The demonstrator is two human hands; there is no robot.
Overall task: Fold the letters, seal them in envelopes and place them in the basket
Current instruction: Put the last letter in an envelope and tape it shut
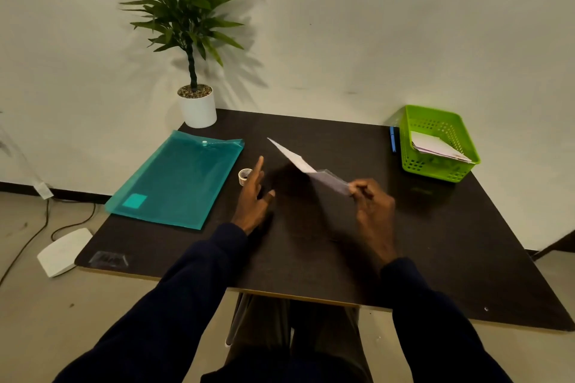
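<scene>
My right hand (371,207) pinches the near end of a white paper item (306,166), a letter or an envelope, and holds it tilted above the middle of the dark table (435,242). To its left my left hand (253,196) hovers with straight fingers, holding nothing. A small roll of tape (244,176) stands just left of those fingers. At the far right corner sits the green basket (435,168) with white envelopes (438,146) inside.
A teal plastic folder (177,180) lies flat on the table's left part. A potted plant (196,102) stands at the back left corner. A blue pen (393,138) lies left of the basket. A white device (63,250) and cables lie on the floor at left.
</scene>
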